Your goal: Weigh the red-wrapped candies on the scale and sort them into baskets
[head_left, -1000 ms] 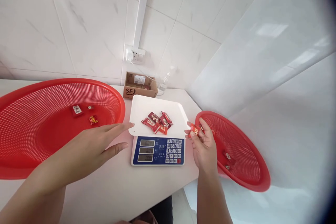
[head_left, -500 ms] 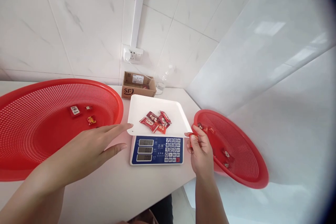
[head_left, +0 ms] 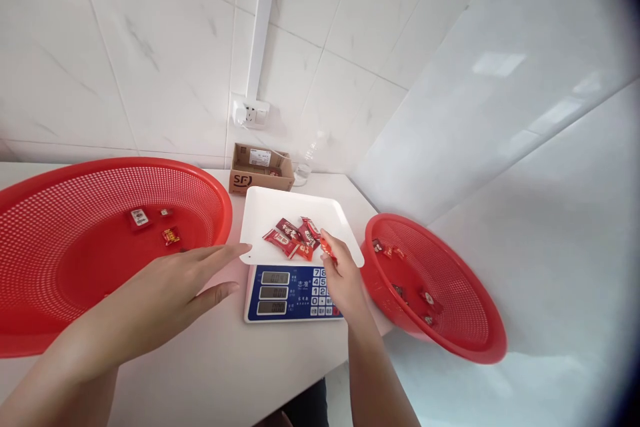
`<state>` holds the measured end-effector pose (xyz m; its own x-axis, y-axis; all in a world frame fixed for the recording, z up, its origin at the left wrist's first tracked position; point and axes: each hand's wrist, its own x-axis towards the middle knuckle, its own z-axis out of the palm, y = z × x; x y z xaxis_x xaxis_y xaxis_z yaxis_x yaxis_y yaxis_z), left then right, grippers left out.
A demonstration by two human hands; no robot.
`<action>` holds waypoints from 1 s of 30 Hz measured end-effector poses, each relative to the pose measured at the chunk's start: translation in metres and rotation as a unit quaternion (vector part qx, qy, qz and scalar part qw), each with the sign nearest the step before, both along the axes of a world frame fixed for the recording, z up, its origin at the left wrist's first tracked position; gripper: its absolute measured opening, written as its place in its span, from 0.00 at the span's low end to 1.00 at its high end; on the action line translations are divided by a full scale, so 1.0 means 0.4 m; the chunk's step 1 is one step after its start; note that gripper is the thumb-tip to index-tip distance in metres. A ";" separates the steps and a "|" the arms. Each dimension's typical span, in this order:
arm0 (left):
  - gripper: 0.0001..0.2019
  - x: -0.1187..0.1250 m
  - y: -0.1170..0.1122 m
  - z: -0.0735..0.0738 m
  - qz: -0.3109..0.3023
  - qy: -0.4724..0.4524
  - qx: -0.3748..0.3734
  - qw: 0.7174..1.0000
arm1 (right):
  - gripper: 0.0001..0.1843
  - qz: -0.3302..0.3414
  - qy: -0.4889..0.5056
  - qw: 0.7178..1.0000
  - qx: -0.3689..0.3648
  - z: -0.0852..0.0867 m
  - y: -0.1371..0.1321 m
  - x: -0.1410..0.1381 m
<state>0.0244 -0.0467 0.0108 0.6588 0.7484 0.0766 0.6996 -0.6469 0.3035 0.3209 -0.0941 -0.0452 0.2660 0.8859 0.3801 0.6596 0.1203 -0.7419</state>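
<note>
My right hand (head_left: 343, 273) pinches an orange-red wrapped candy (head_left: 327, 247) over the right side of a white scale pan (head_left: 256, 213). Several wrapped candies (head_left: 281, 242) in red, dark red and orange lie in a pile on the pan, just left of those fingers. Below the pan, the blue front of the digital scale (head_left: 300, 293) shows three displays and a keypad, partly covered by my right hand. My left hand (head_left: 175, 287) is open, fingers stretched out, its fingertips by the pan's left front corner, holding nothing.
A large red basket (head_left: 220, 180) with a few wrapped pieces stands on the left. Another red basket (head_left: 493, 293) on the right holds several more. Behind the scale are a small cardboard box (head_left: 263, 181) and a clear plastic bottle (head_left: 310, 159), near a wall socket (head_left: 251, 112).
My right hand has moved left from beside the pan's right front corner to over the pan, carrying the candy. My left hand has stayed nearly still. The view has shifted slightly.
</note>
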 end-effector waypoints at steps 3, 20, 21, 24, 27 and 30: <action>0.24 -0.002 -0.002 0.001 -0.005 -0.003 0.007 1.000 | 0.26 0.017 -0.053 0.998 0.029 -0.002 0.055 -0.017; 0.22 0.004 -0.011 0.044 0.045 -0.060 -0.028 0.997 | 0.20 -0.200 0.069 0.974 0.075 -0.039 -0.085 0.047; 0.22 0.006 -0.011 0.045 0.061 -0.071 -0.033 0.995 | 0.20 -0.217 0.073 0.971 0.073 -0.043 -0.101 0.057; 0.23 0.011 -0.009 0.044 0.100 -0.102 -0.046 0.989 | 0.20 -0.240 0.069 0.965 0.079 -0.042 -0.130 0.075; 0.23 0.017 -0.009 0.046 0.110 -0.110 -0.038 0.987 | 0.19 -0.243 0.061 0.965 0.081 -0.028 -0.133 0.070; 0.23 0.021 -0.014 0.053 0.113 -0.100 -0.027 0.988 | 0.19 -0.231 0.064 0.967 0.082 -0.018 -0.119 0.051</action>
